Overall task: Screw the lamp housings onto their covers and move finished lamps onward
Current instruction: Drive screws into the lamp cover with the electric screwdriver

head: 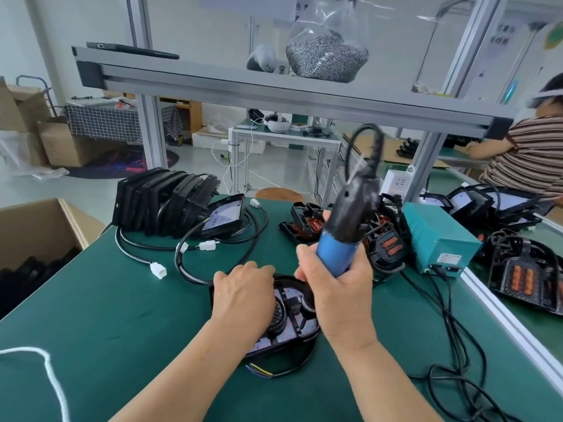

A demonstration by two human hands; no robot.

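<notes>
The lamp (pixel 289 333) lay flat on the green table (pixel 122 315) at lower centre of the frame, its cable looping out below it. The left hand (pixel 242 295) rested palm down on the lamp's left half; its fingers were together and appeared to curl over the far rim, though the tips were hidden. The right hand (pixel 338 293) was clamped round the blue grip of the electric screwdriver (pixel 344 236), which tilted up and to the right, blurred; its bit was hidden behind the hand. A row of black lamps (pixel 164 205) stood on edge at centre left. A teal power unit (pixel 438 242) sat at centre right.
</notes>
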